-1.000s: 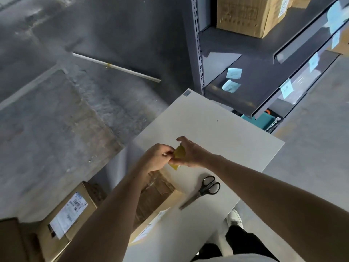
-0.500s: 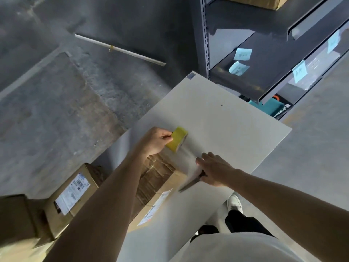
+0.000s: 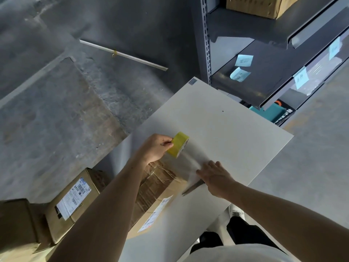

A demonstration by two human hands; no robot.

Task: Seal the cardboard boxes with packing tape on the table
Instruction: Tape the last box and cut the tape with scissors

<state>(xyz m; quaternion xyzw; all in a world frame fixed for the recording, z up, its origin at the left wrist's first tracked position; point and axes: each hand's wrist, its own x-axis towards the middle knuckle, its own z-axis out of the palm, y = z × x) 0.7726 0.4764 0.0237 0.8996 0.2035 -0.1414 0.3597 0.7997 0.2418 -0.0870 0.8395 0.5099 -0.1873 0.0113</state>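
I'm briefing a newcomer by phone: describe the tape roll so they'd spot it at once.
Find the white table beside the grey shelving. At its left side, the left hand pinches the tape roll, near a taped cardboard box. It is the only bright yellow thing there, with a clear strip running toward the right hand.

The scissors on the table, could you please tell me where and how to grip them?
By the handle end, covered by the right hand, coming from above on the right. The scissors lie flat with closed blades pointing left toward the cardboard box, so that end is likely safest.
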